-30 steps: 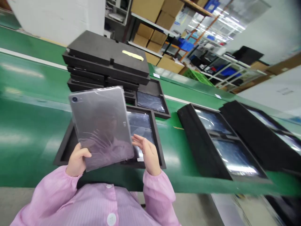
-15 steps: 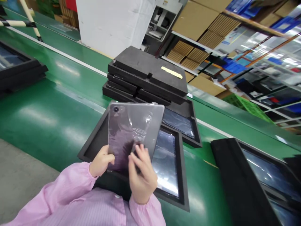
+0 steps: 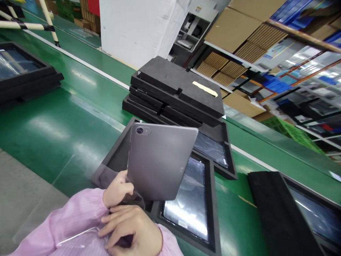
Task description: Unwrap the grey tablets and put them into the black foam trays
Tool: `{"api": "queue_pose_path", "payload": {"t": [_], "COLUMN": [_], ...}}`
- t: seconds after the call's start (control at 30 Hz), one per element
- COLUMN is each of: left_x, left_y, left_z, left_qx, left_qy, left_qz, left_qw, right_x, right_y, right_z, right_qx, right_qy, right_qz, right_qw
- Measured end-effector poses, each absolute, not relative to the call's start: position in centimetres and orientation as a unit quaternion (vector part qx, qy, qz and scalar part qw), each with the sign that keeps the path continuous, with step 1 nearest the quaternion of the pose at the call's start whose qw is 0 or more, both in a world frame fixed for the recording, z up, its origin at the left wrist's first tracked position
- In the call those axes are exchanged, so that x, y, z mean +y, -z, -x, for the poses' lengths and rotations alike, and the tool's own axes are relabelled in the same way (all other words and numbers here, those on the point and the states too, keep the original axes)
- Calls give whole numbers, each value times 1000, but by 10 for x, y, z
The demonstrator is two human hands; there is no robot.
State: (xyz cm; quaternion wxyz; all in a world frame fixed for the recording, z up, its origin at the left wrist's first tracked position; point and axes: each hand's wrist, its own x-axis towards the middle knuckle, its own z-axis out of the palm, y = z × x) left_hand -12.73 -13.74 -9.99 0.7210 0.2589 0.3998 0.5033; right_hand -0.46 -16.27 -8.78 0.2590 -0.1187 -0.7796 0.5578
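A grey tablet point(image 3: 162, 160) stands tilted with its bare back and camera bump facing me. My left hand point(image 3: 118, 190) grips it at the lower left edge, thumb on the back. Lower down and close to my body, my right hand point(image 3: 133, 227) has its fingers curled on a clear plastic film point(image 3: 82, 240), which spreads over my sleeve and out to the left. Beneath the tablet lies a black foam tray point(image 3: 217, 213); another tablet point(image 3: 186, 202), screen up and glossy, sits in its right compartment.
Behind, a stack of black foam trays point(image 3: 176, 85) carries a yellow strip. More trays with screens stand at the far left point(image 3: 29, 78) and right point(image 3: 282, 213). All rest on a green surface point(image 3: 87, 106). Shelving with cardboard boxes point(image 3: 231, 25) fills the back right.
The clear film that covered the tablet's back is off it now. My right hand has moved from the tablet down towards my body with the film. My left hand still holds the tablet.
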Motion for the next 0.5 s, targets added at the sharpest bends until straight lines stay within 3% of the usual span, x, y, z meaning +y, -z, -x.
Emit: {"api": "queue_pose_path", "payload": {"t": [0.17, 0.5], "left_x": [-139, -141], "left_y": [102, 87], "left_z": [128, 138], "left_qx": [399, 433], "left_qy": [-501, -486], "left_qz": [-237, -139], "left_qw": [731, 746], "right_x": [-158, -165], "right_y": [76, 59], "right_z": [5, 16], "right_qx": [-769, -726], "right_qy": [-574, -588], "right_qz": [123, 106], "right_qw": [255, 342]}}
